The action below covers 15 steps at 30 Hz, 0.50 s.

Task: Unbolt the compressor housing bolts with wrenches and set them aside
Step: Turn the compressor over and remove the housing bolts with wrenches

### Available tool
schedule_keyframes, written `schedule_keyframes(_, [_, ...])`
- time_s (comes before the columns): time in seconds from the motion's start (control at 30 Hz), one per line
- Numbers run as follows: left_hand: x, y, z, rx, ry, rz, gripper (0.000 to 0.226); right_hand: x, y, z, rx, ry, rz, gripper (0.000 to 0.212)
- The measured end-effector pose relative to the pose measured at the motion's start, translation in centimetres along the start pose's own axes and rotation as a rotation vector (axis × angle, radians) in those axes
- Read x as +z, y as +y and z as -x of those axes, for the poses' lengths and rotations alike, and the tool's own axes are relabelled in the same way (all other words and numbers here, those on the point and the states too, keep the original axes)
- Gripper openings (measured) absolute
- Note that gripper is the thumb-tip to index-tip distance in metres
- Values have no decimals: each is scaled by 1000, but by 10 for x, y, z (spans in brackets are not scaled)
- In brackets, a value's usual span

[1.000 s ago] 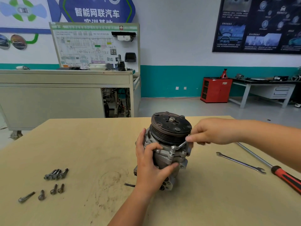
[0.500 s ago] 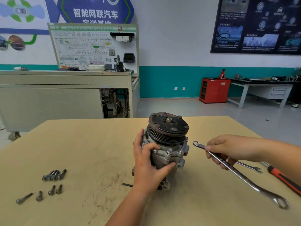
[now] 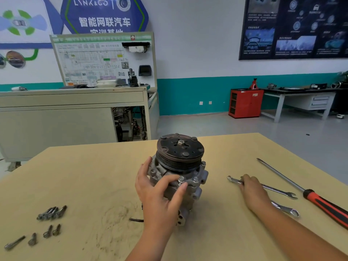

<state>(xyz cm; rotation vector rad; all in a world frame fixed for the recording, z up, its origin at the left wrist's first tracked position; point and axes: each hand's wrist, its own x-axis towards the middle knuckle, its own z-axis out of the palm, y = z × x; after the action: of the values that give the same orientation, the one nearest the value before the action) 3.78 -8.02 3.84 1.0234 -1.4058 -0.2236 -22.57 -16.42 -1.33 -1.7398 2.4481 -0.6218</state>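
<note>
The grey compressor (image 3: pixel 180 153) stands on the wooden table (image 3: pixel 90 172) with its black pulley facing up. My left hand (image 3: pixel 158 194) grips its housing from the near left. Thumb and forefinger close around a housing bolt (image 3: pixel 181 179) on the front flange. My right hand (image 3: pixel 252 191) is down on the table to the right of the compressor. It lies palm down over a combination wrench (image 3: pixel 232 179) that rests flat on the surface, its fingers curled on the shaft. Several removed bolts (image 3: pixel 51 212) lie at the near left.
A second wrench (image 3: pixel 282 192) lies just right of my right hand. Beyond it a long screwdriver (image 3: pixel 320 202) with a red and black handle runs diagonally. A short dark piece (image 3: pixel 135 220) lies near the compressor base. A training bench stands behind the table.
My right hand lifted the wrench off the housing bolt, swung it to the right and lowered it onto the table. My left hand's fingers shifted onto that bolt.
</note>
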Motion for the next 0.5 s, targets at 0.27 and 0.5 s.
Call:
schedule_keyframes(0.27, [-5, 7, -7, -7, -61, 42, 12, -5, -23, 13, -72, 86, -226, 37])
schedule_keyframes(0.5, [-35, -22, -34, 5, -279, 142, 14, -22, -88, 59, -353, -207, -891, 46])
